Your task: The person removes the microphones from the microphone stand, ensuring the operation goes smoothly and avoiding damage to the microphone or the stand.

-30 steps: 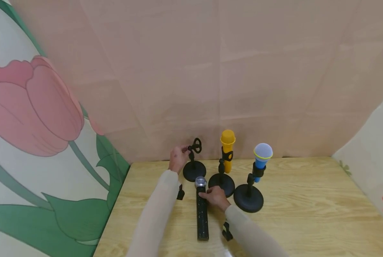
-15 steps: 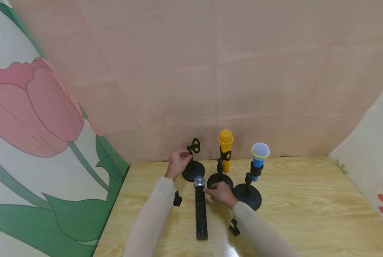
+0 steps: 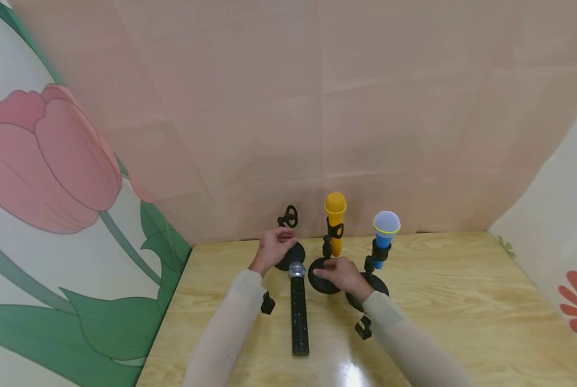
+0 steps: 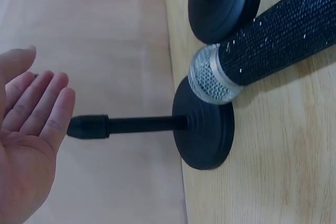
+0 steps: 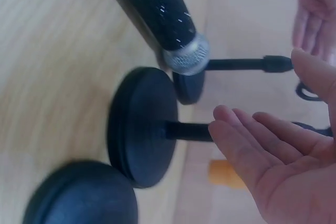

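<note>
A black glitter microphone (image 3: 298, 312) lies flat on the wooden table (image 3: 462, 301), its silver head (image 4: 212, 80) toward the back wall. My left hand (image 3: 275, 246) hovers open beside the pole (image 4: 126, 125) of an empty black stand (image 3: 292, 257), not touching it; the stand's clip (image 3: 288, 216) is above the hand. My right hand (image 3: 339, 273) is open, palm by the pole of the stand (image 5: 142, 124) that carries an upright yellow microphone (image 3: 335, 220). A blue microphone (image 3: 385, 231) stands in a third stand at the right.
A pink backdrop (image 3: 365, 107) closes the table's far edge just behind the stands. Floral panels stand at the left (image 3: 51, 188) and right (image 3: 559, 242). The third stand's base (image 3: 377, 285) sits close to my right wrist.
My left hand let go of the empty stand's clip and dropped lower beside its pole. My right hand left the black microphone and moved right to the yellow microphone's stand.
</note>
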Demonstrator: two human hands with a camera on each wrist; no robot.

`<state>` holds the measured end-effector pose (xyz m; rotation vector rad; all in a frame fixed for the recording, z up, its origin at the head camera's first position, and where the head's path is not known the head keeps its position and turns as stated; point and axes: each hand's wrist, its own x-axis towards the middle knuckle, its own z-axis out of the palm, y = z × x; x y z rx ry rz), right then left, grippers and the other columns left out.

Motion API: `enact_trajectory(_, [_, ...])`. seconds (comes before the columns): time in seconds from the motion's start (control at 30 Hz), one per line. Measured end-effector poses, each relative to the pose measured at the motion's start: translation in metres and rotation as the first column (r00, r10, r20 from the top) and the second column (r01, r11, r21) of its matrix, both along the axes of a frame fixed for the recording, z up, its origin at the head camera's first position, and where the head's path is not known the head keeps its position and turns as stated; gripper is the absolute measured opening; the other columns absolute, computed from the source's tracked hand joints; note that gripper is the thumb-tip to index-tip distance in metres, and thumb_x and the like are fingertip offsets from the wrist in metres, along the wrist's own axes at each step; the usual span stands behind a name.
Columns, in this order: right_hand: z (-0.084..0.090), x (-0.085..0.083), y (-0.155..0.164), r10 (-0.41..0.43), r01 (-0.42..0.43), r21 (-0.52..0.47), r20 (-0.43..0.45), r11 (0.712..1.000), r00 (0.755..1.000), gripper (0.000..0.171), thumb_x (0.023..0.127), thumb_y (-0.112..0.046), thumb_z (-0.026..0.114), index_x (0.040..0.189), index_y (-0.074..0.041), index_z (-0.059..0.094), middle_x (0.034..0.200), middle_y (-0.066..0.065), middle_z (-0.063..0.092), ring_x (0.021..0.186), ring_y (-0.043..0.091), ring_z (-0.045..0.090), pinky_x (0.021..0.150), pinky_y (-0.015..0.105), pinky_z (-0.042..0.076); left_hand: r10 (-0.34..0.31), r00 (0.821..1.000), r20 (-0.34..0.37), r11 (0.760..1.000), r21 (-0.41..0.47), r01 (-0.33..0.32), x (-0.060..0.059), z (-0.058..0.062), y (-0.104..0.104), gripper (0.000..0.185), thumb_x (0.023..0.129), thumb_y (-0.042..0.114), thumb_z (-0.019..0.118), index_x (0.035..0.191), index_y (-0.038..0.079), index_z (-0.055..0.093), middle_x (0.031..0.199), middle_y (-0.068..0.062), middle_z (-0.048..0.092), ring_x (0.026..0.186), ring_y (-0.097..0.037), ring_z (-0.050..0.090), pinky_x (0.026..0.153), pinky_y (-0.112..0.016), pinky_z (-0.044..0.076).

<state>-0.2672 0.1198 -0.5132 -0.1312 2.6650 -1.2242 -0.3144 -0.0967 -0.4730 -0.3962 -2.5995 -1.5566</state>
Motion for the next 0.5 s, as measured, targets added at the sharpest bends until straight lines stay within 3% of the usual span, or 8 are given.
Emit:
enact_trajectory(0.33, [0.025, 0.005, 0.017, -0.002, -0.002, -0.032, -0.127, 0.999, 0.992, 0.051, 0.094, -0.032, 0.071, 0.125, 0.008, 0.064, 0.119, 0.025, 0.067, 0.107, 0.037, 0.066, 0.09, 0.05, 0.054, -0.064, 0.998, 0.014, 0.998, 0.012, 0.064, 0.008, 0.001, 0.013, 0.027, 0.093, 0.01, 0.073, 0.119, 0.003, 0.07, 0.114, -0.012, 0.071, 0.102, -0.023, 0.069, 0.085, -0.031, 0.057])
enact_trajectory(0.5, [0.034, 0.008, 0.02, -0.013, 0.006, -0.05, -0.155, 0.999, 0.988, 0.056, 0.094, -0.036, 0.071, 0.128, 0.008, 0.061, 0.124, 0.026, 0.065, 0.11, 0.037, 0.064, 0.092, 0.05, 0.053, -0.077, 0.997, 0.016, 0.997, 0.017, 0.077, 0.011, 0.003, 0.018, 0.029, 0.093, 0.013, 0.073, 0.121, 0.004, 0.069, 0.117, -0.012, 0.07, 0.104, -0.023, 0.069, 0.087, -0.031, 0.056])
